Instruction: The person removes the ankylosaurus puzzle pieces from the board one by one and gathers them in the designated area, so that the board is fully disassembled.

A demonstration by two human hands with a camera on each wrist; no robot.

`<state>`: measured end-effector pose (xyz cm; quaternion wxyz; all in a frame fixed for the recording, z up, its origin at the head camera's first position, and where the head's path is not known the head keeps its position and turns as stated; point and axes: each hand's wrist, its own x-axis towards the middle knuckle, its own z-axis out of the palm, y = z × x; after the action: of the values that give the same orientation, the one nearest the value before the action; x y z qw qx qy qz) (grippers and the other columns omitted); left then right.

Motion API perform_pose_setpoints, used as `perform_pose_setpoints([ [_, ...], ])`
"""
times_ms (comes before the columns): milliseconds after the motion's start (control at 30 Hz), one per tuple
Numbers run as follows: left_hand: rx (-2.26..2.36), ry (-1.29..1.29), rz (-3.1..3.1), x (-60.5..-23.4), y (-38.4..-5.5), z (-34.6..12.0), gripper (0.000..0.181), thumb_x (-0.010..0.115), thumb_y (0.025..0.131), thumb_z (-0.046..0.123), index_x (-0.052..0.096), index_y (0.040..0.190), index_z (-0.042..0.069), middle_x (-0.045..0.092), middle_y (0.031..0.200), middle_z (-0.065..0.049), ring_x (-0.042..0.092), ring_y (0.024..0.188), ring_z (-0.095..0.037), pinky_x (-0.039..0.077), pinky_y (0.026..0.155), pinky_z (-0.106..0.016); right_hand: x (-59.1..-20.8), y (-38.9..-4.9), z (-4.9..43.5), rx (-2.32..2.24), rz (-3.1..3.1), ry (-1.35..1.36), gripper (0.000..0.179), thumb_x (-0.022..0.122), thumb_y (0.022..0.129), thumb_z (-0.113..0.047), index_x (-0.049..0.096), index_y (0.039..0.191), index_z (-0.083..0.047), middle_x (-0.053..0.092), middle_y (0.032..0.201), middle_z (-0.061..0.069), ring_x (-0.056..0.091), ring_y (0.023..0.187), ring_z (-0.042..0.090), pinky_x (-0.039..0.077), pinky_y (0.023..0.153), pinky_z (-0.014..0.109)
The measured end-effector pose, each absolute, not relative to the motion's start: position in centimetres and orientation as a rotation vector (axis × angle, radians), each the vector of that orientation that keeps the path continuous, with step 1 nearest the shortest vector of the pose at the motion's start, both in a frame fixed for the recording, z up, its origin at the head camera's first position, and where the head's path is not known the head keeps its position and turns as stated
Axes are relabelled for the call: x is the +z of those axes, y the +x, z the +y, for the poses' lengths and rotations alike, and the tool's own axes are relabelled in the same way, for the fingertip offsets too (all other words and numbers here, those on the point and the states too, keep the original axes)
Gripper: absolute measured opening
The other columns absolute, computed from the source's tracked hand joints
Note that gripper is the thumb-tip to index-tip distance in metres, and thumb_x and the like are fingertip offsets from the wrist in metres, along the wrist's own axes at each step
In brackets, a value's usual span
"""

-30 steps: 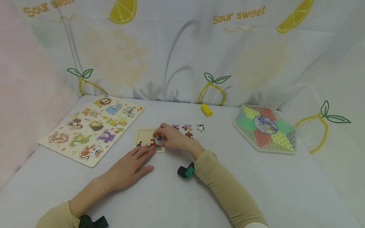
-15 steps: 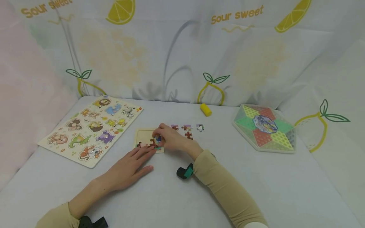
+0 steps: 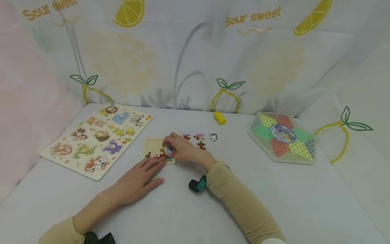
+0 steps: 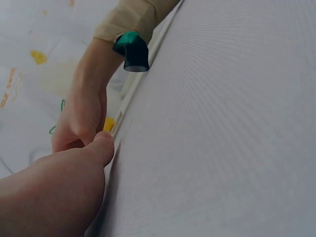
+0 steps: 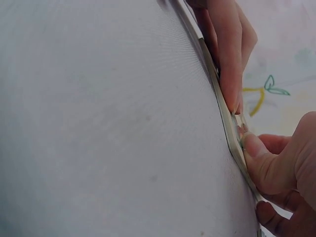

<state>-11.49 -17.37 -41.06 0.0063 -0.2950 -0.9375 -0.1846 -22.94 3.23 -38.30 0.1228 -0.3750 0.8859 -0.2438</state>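
Observation:
A small wooden puzzle tray (image 3: 149, 145) lies mid-table, partly filled with jigsaw pieces (image 3: 161, 156) along its near side. My right hand (image 3: 186, 149) is over the tray's right side, thumb and fingers pinching a blue-and-white jigsaw piece (image 3: 168, 149) that the fingers partly cover. With extended fingers, my left hand (image 3: 137, 179) rests its fingertips on the near edge of the tray and the pieces there. In the right wrist view, the right thumb (image 5: 254, 146) and the left fingertips meet close together at the tray's edge.
Several loose jigsaw pieces (image 3: 201, 145) lie right of the tray. An animal puzzle board (image 3: 91, 128) is at the left, a hexagonal patterned box (image 3: 283, 135) at the right. A yellow cylinder (image 3: 219, 117) sits near the back edge, by the printed curtain (image 3: 170, 51).
Both hands stay at the tray. The piece at my right fingertips looks slightly shifted; the loose pieces have not moved.

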Motion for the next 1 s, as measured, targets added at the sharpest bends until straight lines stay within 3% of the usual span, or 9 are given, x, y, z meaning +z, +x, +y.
perform_pose_setpoints([
  [167, -0.569, -0.917, -2.94, -41.17, -11.52, -17.41, 0.06, 0.049, 0.103, 0.05, 0.042, 0.154, 0.019, 0.042, 0.155, -0.001, 0.032, 0.148, -0.033, 0.032, 0.118, -0.053, -38.3, -22.98, 3.22, -0.728, 2.578, -1.079, 0.033, 0.07, 0.094, -0.007, 0.058, 0.125, -0.008, 0.055, 0.118, 0.007, 0.054, 0.1, 0.016, 0.047, 0.086, 0.023],
  [367, -0.571, -0.904, -2.953, -41.06, -11.49, -17.35, 0.06, 0.048, 0.103, 0.051, 0.041, 0.154, 0.019, 0.042, 0.155, -0.001, 0.032, 0.148, -0.034, 0.032, 0.118, -0.054, -38.23, -22.9, 3.3, -0.734, 2.574, -1.072, 0.037, 0.068, 0.095, -0.007, 0.057, 0.13, -0.009, 0.055, 0.116, 0.007, 0.052, 0.09, 0.014, 0.045, 0.079, 0.022],
  [1000, -0.568, -0.929, -2.926, -41.09, -11.48, -17.4, 0.059, 0.049, 0.103, 0.048, 0.041, 0.154, 0.019, 0.041, 0.156, -0.001, 0.032, 0.148, -0.034, 0.032, 0.117, -0.054, -38.32, -22.9, 3.31, -0.745, 2.583, -1.088, 0.036, 0.071, 0.092, -0.005, 0.056, 0.123, -0.014, 0.06, 0.107, 0.003, 0.055, 0.092, 0.014, 0.047, 0.079, 0.024],
])
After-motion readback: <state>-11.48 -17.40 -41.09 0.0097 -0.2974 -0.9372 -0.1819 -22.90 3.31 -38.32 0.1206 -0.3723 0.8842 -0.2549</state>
